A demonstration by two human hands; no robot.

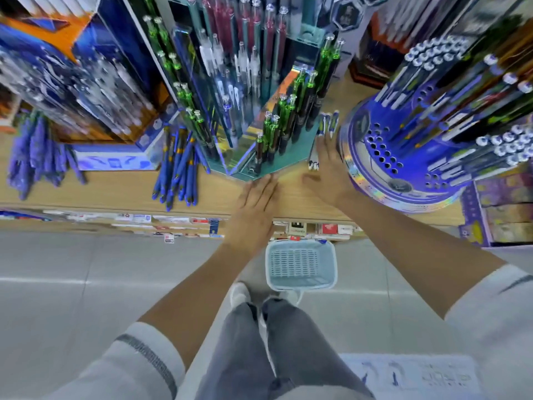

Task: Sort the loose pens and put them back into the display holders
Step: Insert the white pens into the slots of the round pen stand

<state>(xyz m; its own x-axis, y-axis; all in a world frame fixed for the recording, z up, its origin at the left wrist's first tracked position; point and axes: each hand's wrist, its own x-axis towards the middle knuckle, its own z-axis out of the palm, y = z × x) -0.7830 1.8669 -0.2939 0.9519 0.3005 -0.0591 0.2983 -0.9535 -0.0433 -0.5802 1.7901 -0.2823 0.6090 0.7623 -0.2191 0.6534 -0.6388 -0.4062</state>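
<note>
- Nothing legible anywhere in view.
- Shelf-edge price tags (138, 218): printed, too blurred to read.
- Round blue display holder (403, 194): printed graphics on the holographic rim, no readable words.
- White sheet (418, 376), lower right: blue print, smeared, illegible.

One wide-angle camera worn on the person's head looks forward and steeply down from close above the light wooden shelf (115, 189), the teal tiered pen display holder (288, 155) near top centre, the grey tiled floor (57, 255) filling the lower half.
</note>
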